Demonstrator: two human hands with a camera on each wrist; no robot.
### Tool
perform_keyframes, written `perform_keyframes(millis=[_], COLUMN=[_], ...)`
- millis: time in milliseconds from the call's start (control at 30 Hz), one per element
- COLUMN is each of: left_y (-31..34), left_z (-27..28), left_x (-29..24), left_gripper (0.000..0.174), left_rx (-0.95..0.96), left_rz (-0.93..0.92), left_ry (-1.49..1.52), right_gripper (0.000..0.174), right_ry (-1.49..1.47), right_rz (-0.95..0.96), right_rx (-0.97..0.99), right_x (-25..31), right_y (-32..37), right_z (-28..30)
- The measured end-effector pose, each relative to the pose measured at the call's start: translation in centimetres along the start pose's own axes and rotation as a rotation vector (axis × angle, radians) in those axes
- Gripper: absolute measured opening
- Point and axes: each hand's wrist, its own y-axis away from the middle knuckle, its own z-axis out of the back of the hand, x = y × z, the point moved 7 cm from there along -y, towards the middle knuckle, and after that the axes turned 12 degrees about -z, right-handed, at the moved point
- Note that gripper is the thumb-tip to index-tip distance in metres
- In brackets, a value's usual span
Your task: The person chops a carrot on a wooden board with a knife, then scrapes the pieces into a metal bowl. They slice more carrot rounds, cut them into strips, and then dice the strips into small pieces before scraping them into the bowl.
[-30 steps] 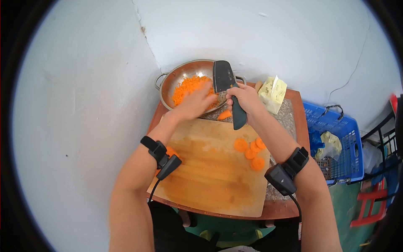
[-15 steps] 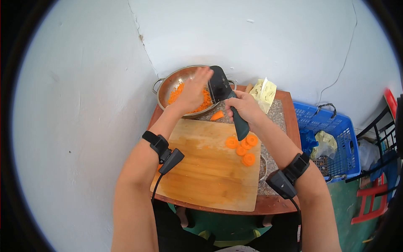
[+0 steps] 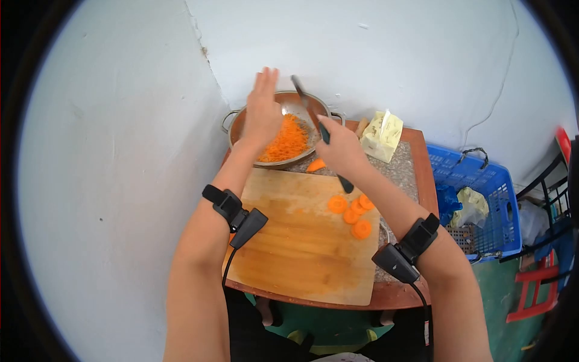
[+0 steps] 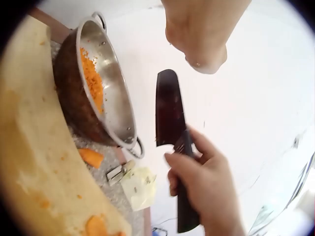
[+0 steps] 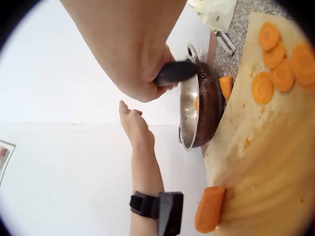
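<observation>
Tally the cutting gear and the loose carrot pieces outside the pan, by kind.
Knife: 1
Pan: 1
Cutting board: 1
Carrot rounds: 5
Carrot chunks: 2, one beside the pan, one at the board's edge
Total: 10

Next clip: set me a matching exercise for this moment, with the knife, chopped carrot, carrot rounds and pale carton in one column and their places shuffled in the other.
1. knife
2. chopped carrot
3. carrot rounds
4. pale carton

A. on the cutting board
B. in the metal bowl
C. gripped by the right hand
D. on the table, beside the bowl

Pairs: 1-C, 2-B, 3-A, 4-D
</observation>
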Motion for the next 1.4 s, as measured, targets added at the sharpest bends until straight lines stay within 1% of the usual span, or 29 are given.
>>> perform_keyframes(millis=[100,133,200,233,300,333,433,500,567,633,667,767,833,867,933,967,1033,1067,1100,1133,1167,1233,1267,1300,1333,1367,1400], left_y=[-0.1,0.1,1.4,1.9,2.8,3.4,5.4,6.0,5.8,5.0,3.9,1.4,0.5,0.5,1.1,1.7,2.4,3.0,3.4,5.5,6.4,8.8,7.9,7.1,6.4,5.8,5.1], left_z=[2.4,1.5,0.3,0.1,-0.3,-0.6,-1.8,-2.4,-2.9,-2.7,-2.5,-2.4,-1.9,-1.4,0.5,1.1,1.5,1.7,0.2,-3.0,-4.3,-6.9,-6.8,-6.7,-5.8,-5.5,-5.2], left_x=[2.9,2.9,1.7,1.8,0.2,0.5,1.5,4.1,6.7,9.2,8.7,6.5,8.2,8.8,10.2,10.6,10.1,9.9,10.5,12.0,11.3,9.6,8.9,8.3,7.1,5.7,4.2], left_gripper=[0.062,0.061,0.060,0.058,0.054,0.052,0.069,0.075,0.079,0.082,0.077,0.063,0.050,0.044,0.038,0.036,0.037,0.038,0.038,0.039,0.037,0.035,0.032,0.030,0.022,0.021,0.020], left_rx=[0.020,0.271,0.766,0.836,0.980,1.028,1.156,1.248,1.198,1.002,0.814,0.664,0.606,0.578,0.333,0.209,0.081,0.019,0.068,0.117,0.322,0.715,0.685,0.648,0.552,0.545,0.535], left_rz=[0.155,0.114,0.034,0.082,0.182,0.229,0.231,0.081,0.112,0.316,0.327,0.343,0.409,0.440,0.661,0.766,0.797,0.812,0.536,0.258,0.219,0.081,0.247,0.408,0.465,0.340,0.216], left_ry=[0.204,0.281,0.434,0.407,0.361,0.470,0.420,0.117,-0.068,-0.140,-0.059,0.402,0.274,0.209,0.275,0.310,0.275,0.254,0.076,-0.095,-0.137,-0.186,-0.100,-0.022,-0.030,-0.158,-0.286], right_gripper=[0.050,0.050,0.045,0.043,0.046,0.048,0.048,0.045,0.042,0.039,0.039,0.036,0.033,0.033,0.034,0.033,0.033,0.032,0.031,0.029,0.028,0.025,0.024,0.024,0.024,0.023,0.023], right_ry=[0.497,0.586,0.597,0.607,0.671,0.701,0.602,0.625,0.635,0.638,0.633,0.589,0.534,0.487,0.402,0.319,0.150,0.023,-0.105,-0.232,-0.316,-0.474,-0.435,-0.474,-0.515,-0.556,-0.537], right_rz=[0.184,0.248,0.371,0.428,0.456,0.469,0.532,0.534,0.518,0.495,0.496,0.473,0.442,0.388,0.285,0.264,0.216,0.026,-0.164,-0.357,-0.391,-0.475,-0.439,-0.461,-0.472,-0.477,-0.459], right_rx=[0.093,0.118,0.096,0.086,0.118,0.135,0.122,0.116,0.132,0.157,0.148,0.128,0.115,0.125,0.129,0.093,0.027,0.078,0.130,0.181,0.207,0.257,0.227,0.207,0.186,0.169,0.150], right_x=[2.2,2.5,3.1,3.2,2.8,2.5,1.6,0.9,0.3,-0.1,-0.1,-0.3,-0.4,-0.4,-0.3,-0.4,-0.8,-1.6,-2.4,-3.3,-3.3,-3.4,-3.6,-4.1,-4.5,-4.9,-5.2], right_y=[1.0,1.1,1.3,1.4,1.1,1.0,0.7,0.3,0.3,0.1,0.0,0.6,1.2,1.8,3.6,4.6,7.0,8.2,9.7,11.0,12.1,14.3,14.8,15.5,15.9,16.1,16.2], right_z=[-1.2,-1.6,-1.9,-2.0,-2.8,-3.2,-3.1,-2.9,-2.6,-1.8,-1.3,0.5,2.4,3.7,7.0,8.5,11.1,11.8,12.3,12.5,12.6,12.6,13.0,13.2,13.4,13.6,13.8])
